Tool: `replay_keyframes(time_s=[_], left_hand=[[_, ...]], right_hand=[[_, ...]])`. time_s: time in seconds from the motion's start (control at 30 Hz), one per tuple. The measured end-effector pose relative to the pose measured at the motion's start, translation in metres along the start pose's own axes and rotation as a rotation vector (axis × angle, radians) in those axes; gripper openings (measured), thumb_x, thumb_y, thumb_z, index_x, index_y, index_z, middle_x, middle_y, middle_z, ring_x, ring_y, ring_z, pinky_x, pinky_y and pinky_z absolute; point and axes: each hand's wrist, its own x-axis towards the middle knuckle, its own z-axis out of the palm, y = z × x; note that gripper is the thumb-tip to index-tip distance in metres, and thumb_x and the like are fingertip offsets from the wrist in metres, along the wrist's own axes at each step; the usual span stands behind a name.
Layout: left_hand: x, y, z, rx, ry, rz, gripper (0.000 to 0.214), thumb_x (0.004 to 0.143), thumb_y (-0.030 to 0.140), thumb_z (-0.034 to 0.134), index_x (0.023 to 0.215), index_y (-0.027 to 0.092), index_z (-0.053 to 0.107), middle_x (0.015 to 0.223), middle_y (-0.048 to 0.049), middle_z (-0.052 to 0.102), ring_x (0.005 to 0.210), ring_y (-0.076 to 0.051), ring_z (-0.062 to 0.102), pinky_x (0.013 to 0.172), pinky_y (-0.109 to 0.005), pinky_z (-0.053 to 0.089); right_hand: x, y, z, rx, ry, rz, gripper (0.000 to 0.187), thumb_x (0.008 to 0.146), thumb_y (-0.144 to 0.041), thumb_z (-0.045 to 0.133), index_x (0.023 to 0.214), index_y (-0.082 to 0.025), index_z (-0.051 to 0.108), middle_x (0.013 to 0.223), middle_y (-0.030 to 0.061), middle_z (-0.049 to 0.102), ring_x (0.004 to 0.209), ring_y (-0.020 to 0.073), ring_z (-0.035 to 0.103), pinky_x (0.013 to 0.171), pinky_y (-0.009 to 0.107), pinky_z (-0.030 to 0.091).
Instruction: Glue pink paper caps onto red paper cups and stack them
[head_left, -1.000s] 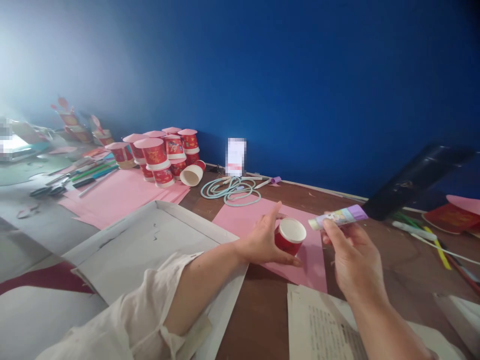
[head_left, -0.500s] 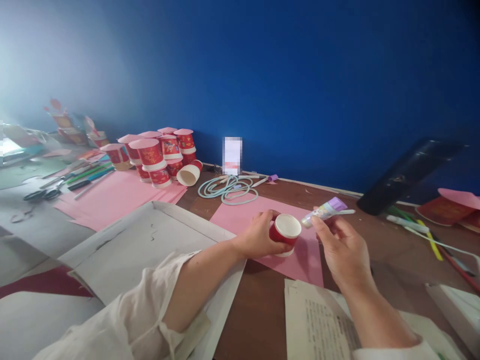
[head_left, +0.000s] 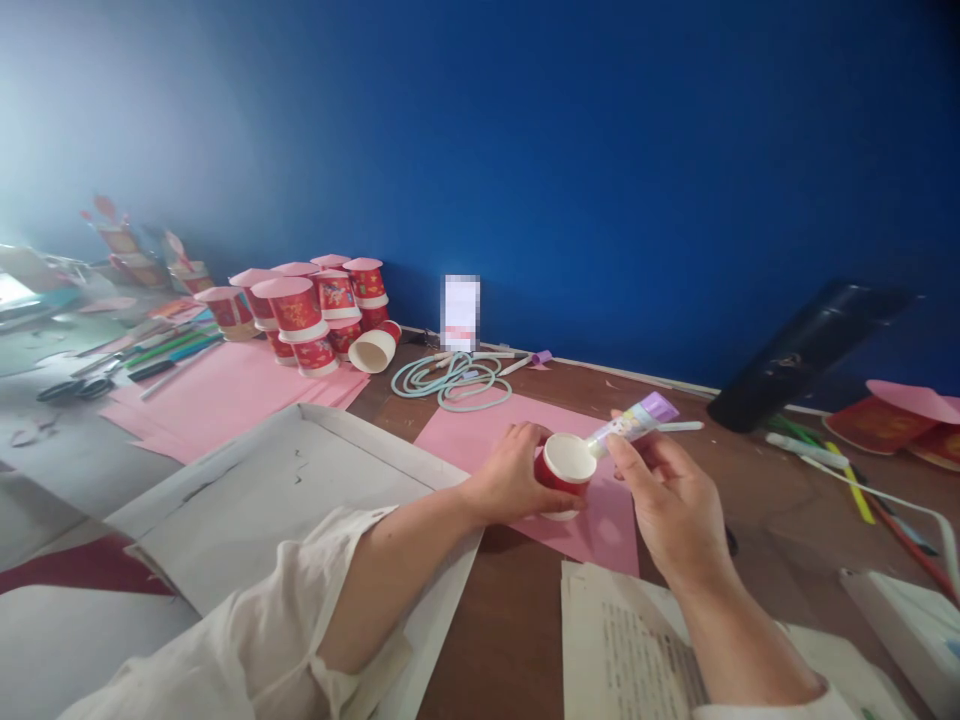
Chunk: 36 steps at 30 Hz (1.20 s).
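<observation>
My left hand [head_left: 506, 478] is wrapped round a small red paper cup [head_left: 561, 468] that stands upside down on a pink paper sheet [head_left: 487, 435], its white bottom facing up. My right hand [head_left: 670, 500] pinches a purple glue stick [head_left: 630, 424], slanted down to the left. The stick's pale tip touches the rim of the cup's white bottom.
A cluster of red cups with pink lids [head_left: 300, 310] stands at the back left on more pink paper [head_left: 225, 390]. A coiled pale cable [head_left: 450, 378], a grey cardboard tray [head_left: 285, 480], printed pages [head_left: 622, 650], a black bottle [head_left: 802, 350] and pens [head_left: 817, 455] lie around.
My left hand went from loosely touching the cup to gripping it. My right hand brought the glue stick down and left until its tip met the cup's bottom.
</observation>
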Motion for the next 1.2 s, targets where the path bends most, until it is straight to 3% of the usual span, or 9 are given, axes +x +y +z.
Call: replay_keyframes(time_s=[0.23,0.33,0.43,0.57,0.67,0.87,0.97,1.1,1.2], left_hand=[[-0.001,0.001,-0.003,0.007,-0.038,0.036,0.063,0.059,0.045,0.078,0.111,0.018,0.055,0.112,-0.0117,0.058,0.109,-0.031,0.052,0.095,-0.046,0.042],[-0.003,0.003,-0.005,-0.076,-0.085,0.033,0.089,0.054,0.048,0.082,0.128,0.017,0.044,0.130,-0.0151,0.050,0.123,-0.033,0.044,0.104,-0.047,0.037],[-0.005,0.004,-0.004,-0.103,-0.056,0.001,0.103,0.044,0.052,0.087,0.129,0.016,0.040,0.133,-0.0169,0.046,0.125,-0.033,0.042,0.104,-0.047,0.036],[-0.003,0.002,0.000,-0.046,-0.024,-0.053,0.085,0.047,0.051,0.086,0.115,0.017,0.047,0.117,-0.0133,0.052,0.114,-0.033,0.047,0.095,-0.047,0.042],[-0.001,0.000,0.002,0.004,-0.012,-0.006,0.073,0.052,0.051,0.083,0.108,0.018,0.051,0.110,-0.0113,0.054,0.109,-0.032,0.049,0.092,-0.047,0.043],[0.000,0.002,-0.004,-0.002,-0.030,0.054,0.058,0.060,0.043,0.078,0.107,0.018,0.055,0.112,-0.0116,0.057,0.110,-0.031,0.051,0.095,-0.045,0.043],[-0.002,0.006,-0.009,-0.058,-0.095,0.019,0.074,0.059,0.039,0.080,0.123,0.017,0.050,0.124,-0.0145,0.054,0.118,-0.032,0.048,0.100,-0.046,0.040],[-0.003,0.005,-0.006,-0.099,-0.078,-0.029,0.106,0.044,0.049,0.087,0.133,0.015,0.039,0.135,-0.0179,0.044,0.128,-0.035,0.040,0.106,-0.049,0.035],[-0.003,0.003,-0.001,-0.091,-0.022,-0.077,0.093,0.047,0.049,0.087,0.123,0.016,0.045,0.123,-0.0157,0.051,0.119,-0.034,0.046,0.099,-0.048,0.041]], right_hand=[[0.004,0.010,-0.006,-0.165,0.024,0.014,0.034,0.080,-0.054,0.065,0.088,-0.021,0.072,0.068,0.0010,0.067,0.064,0.0195,0.060,0.064,0.030,0.045],[0.004,0.009,-0.007,-0.127,0.065,0.027,0.035,0.081,-0.054,0.064,0.086,-0.020,0.071,0.065,0.0009,0.066,0.061,0.0189,0.060,0.062,0.029,0.045],[0.001,0.006,-0.005,-0.053,0.089,-0.001,0.036,0.082,-0.053,0.064,0.096,-0.021,0.071,0.068,0.0008,0.067,0.063,0.0191,0.061,0.065,0.029,0.046],[0.000,0.005,0.001,0.009,0.013,-0.030,0.036,0.082,-0.050,0.065,0.103,-0.021,0.070,0.081,0.0022,0.070,0.071,0.0196,0.063,0.070,0.030,0.048],[0.002,0.007,0.002,-0.003,-0.020,-0.040,0.037,0.082,-0.050,0.065,0.104,-0.021,0.069,0.093,0.0040,0.071,0.078,0.0209,0.064,0.074,0.031,0.048],[0.005,0.013,-0.005,-0.120,-0.011,-0.022,0.034,0.082,-0.052,0.063,0.090,-0.020,0.070,0.076,0.0023,0.069,0.069,0.0196,0.062,0.067,0.029,0.046],[0.005,0.013,-0.007,-0.120,0.029,0.002,0.035,0.082,-0.054,0.063,0.084,-0.020,0.069,0.069,0.0018,0.067,0.065,0.0193,0.062,0.065,0.029,0.046],[0.003,0.007,-0.006,-0.047,0.069,-0.009,0.040,0.082,-0.054,0.064,0.103,-0.021,0.071,0.074,0.0019,0.069,0.067,0.0194,0.062,0.067,0.030,0.047],[0.002,0.002,-0.002,-0.024,0.046,-0.025,0.046,0.084,-0.053,0.062,0.116,-0.020,0.068,0.080,0.0032,0.070,0.069,0.0199,0.063,0.069,0.031,0.049]])
